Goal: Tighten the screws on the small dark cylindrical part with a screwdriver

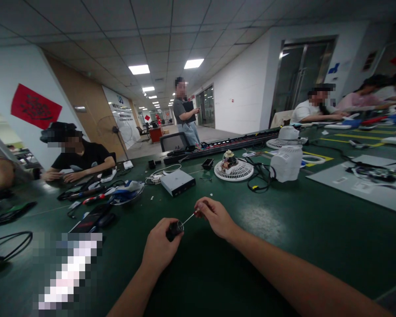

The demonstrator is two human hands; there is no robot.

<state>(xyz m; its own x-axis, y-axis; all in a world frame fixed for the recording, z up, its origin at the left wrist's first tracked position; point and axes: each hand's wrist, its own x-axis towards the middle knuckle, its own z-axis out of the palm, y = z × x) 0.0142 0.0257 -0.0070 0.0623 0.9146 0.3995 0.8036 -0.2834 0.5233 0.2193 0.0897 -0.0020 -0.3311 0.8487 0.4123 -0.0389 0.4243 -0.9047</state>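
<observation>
My left hand [161, 242] is closed around a small dark cylindrical part [175, 230], whose round end faces my other hand. Between the fingers of my right hand [214, 215] is the red handle of a screwdriver [189, 218]. Its thin metal shaft points down and left to the end of the dark part; whether the tip touches or sits inside cannot be made out. Both hands are just above the green table [218, 268]. Beyond them lies a silver optical drive [178, 181] with a black front.
An opened fan base [234, 169] with exposed motor and a white plastic housing [286, 163] with black cable lie ahead. A small black tray [207, 164] stands near the drive. Tools and a blue-white bundle [127, 192] are at left. A grey panel [359, 182] is at right. People sit around the table.
</observation>
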